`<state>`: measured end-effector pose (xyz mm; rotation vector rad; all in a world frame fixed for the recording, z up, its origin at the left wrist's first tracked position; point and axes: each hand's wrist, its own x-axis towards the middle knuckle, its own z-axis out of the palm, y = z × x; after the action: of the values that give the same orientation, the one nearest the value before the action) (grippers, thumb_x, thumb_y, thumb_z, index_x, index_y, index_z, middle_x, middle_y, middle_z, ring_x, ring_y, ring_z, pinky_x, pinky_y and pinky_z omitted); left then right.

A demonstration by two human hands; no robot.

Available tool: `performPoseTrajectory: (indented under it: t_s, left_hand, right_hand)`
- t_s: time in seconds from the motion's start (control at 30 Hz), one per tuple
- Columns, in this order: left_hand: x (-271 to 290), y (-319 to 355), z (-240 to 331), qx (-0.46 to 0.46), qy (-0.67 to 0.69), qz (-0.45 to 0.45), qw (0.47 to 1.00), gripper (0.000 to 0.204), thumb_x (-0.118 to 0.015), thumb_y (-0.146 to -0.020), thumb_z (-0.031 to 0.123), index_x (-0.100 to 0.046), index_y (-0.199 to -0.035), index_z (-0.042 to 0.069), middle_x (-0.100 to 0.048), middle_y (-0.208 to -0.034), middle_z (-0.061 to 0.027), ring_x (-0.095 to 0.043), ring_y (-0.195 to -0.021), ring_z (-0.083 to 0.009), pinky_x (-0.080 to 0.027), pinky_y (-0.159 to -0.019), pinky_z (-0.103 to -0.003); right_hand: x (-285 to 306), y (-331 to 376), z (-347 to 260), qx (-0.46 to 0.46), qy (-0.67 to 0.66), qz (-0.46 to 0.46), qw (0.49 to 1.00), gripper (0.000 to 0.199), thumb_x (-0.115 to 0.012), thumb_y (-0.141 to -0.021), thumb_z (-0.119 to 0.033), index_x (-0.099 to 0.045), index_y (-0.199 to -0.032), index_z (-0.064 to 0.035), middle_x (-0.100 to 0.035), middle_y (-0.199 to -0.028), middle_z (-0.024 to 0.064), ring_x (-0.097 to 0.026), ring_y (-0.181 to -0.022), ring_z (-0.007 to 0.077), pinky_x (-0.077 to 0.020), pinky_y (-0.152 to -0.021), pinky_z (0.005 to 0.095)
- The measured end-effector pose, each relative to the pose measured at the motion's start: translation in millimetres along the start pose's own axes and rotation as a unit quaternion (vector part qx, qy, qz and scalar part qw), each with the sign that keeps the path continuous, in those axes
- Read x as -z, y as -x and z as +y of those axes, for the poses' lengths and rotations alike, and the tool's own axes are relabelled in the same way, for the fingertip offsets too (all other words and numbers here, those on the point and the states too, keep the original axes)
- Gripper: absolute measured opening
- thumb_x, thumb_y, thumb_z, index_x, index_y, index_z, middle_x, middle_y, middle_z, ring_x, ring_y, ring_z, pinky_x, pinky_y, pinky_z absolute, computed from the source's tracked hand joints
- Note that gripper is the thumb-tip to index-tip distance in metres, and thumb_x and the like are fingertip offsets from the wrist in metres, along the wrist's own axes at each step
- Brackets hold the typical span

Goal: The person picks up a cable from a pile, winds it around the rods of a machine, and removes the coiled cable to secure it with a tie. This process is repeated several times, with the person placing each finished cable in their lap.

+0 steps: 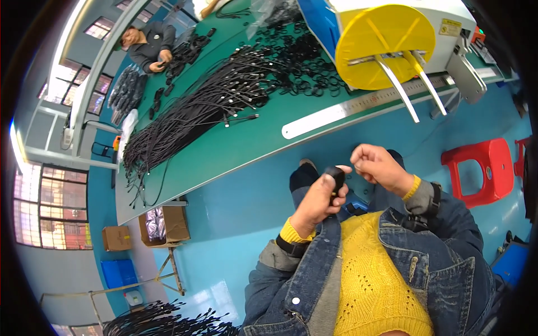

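In front of my body, beside the table edge, my left hand (319, 203) is closed around a small black bundle (337, 177) that looks like coiled cable; the fingers cover its lower part. Just to the right of it is my right hand (382, 169), its fingers curled and pressed together. Whatever the right fingertips hold, if anything, is too small to make out. A large heap of black cables (196, 120) with silvery plug ends lies on the green table (218, 162). Many loose black rings (316, 73) are scattered beyond the heap.
A white machine with a yellow disc (386, 47) and projecting metal prongs stands at the table's right. A steel ruler (336, 116) lies along the near edge. Across the table a person (154, 47) handles black bundles. A red stool (482, 172) is at right, a carton (176, 224) under the table.
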<state>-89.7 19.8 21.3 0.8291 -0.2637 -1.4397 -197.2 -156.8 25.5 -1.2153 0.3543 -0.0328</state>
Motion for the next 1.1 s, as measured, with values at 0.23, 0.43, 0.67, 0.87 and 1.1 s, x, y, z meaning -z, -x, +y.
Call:
performPoseTrajectory:
  t_s: [0.23, 0.43, 0.67, 0.87, 1.1]
  left_hand:
    - [18.6, -5.4, 3.5, 0.026, 0.170, -0.068, 0.983, 0.046, -0.053, -0.083, 0.025, -0.041, -0.121, 0.002, -0.049, -0.091, -0.0087, -0.047, -0.072, -0.0163, -0.037, -0.049, -0.023]
    - [14.1, -3.9, 0.3, 0.004, 0.121, -0.055, 0.991, 0.046, -0.057, -0.079, 0.018, -0.042, -0.118, 0.000, -0.049, -0.090, -0.0083, -0.047, -0.071, -0.0148, -0.036, -0.049, -0.022]
    - [-3.2, -18.3, -24.6, -0.139, -0.345, 0.095, 0.923, 0.039, -0.062, -0.074, 0.005, -0.049, -0.110, 0.001, -0.055, -0.087, -0.0078, -0.055, -0.081, -0.0158, -0.046, -0.063, -0.027]
    - [51.6, -39.9, -55.7, -0.360, -0.547, 0.097, 0.750, 0.012, -0.058, -0.080, 0.006, -0.050, -0.087, 0.008, -0.048, -0.069, -0.0014, -0.041, -0.049, -0.0043, -0.029, -0.041, -0.020]
    - [36.9, 7.1, 26.8, 0.149, -0.077, 0.121, 0.978, 0.011, -0.059, -0.081, 0.011, -0.049, -0.084, 0.008, -0.041, -0.063, 0.0014, -0.036, -0.047, -0.0042, -0.023, -0.037, -0.017]
  right_hand:
    - [5.3, -19.9, -9.5, -0.024, -0.016, -0.007, 1.000, 0.009, -0.049, -0.087, -0.013, -0.054, -0.089, -0.0053, -0.049, -0.065, -0.0024, -0.040, -0.049, 0.0020, -0.0308, -0.042, 0.0154]
    - [-15.5, -22.1, -17.2, 0.065, 0.231, -0.033, 0.970, 0.023, -0.053, -0.085, -0.025, -0.053, -0.085, -0.0018, -0.056, -0.060, 0.0081, -0.052, -0.049, 0.0174, -0.0403, -0.044, 0.0283]
    - [-50.8, -20.7, -26.5, 0.144, 0.569, -0.040, 0.808, 0.047, -0.054, -0.080, -0.042, -0.053, -0.083, 0.0051, -0.059, -0.066, 0.0231, -0.059, -0.068, 0.0398, -0.0471, -0.061, 0.0459]
    - [-52.6, -41.1, 12.9, 0.124, 0.590, -0.035, 0.797, 0.049, -0.054, -0.082, -0.043, -0.052, -0.083, 0.0056, -0.059, -0.067, 0.0230, -0.060, -0.068, 0.0377, -0.0466, -0.062, 0.0455]
    - [-18.4, -41.2, 13.2, -0.002, 0.418, -0.089, 0.904, 0.043, -0.055, -0.081, -0.042, -0.056, -0.082, 0.0013, -0.060, -0.069, 0.0182, -0.059, -0.068, 0.0333, -0.0452, -0.060, 0.0400]
